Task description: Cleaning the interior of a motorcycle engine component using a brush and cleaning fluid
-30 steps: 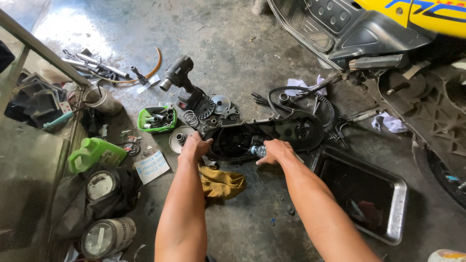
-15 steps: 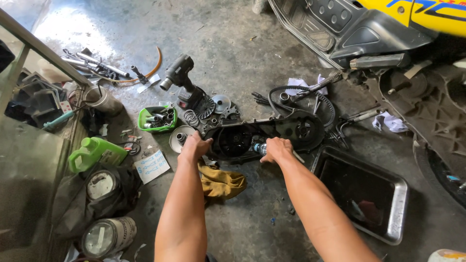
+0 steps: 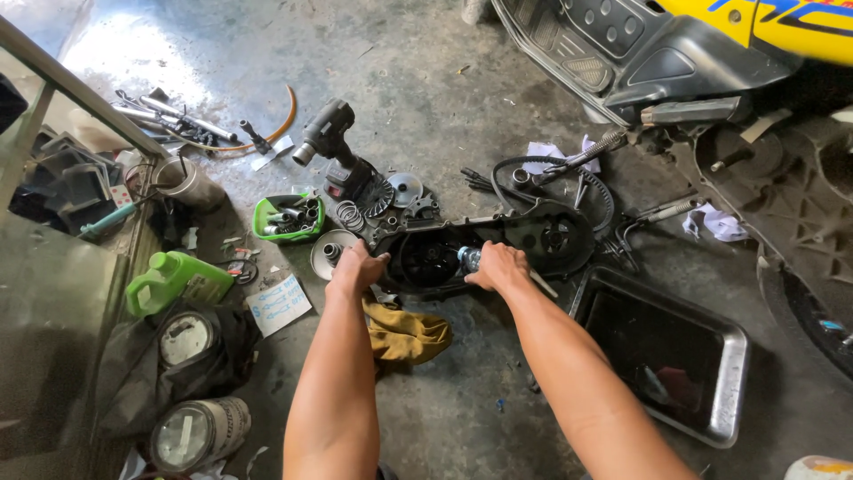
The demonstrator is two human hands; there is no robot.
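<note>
I see a black engine cover (image 3: 484,249) on the grey, stained concrete floor (image 3: 444,98), with a mustard-yellow rag (image 3: 404,333) just below it. My right hand (image 3: 499,267) wraps something silvery with a bluish tint. To the left sits a bright green tray (image 3: 286,218) of grey metal parts and a lime-green jug (image 3: 169,280). The power tool (image 3: 333,147) is black and dark grey; an orange hose (image 3: 275,133) curves behind it. The drain pan (image 3: 662,356) is silver-rimmed, dark inside. The scooter body (image 3: 773,27) is yellow with blue markings over dark grey panels.
</note>
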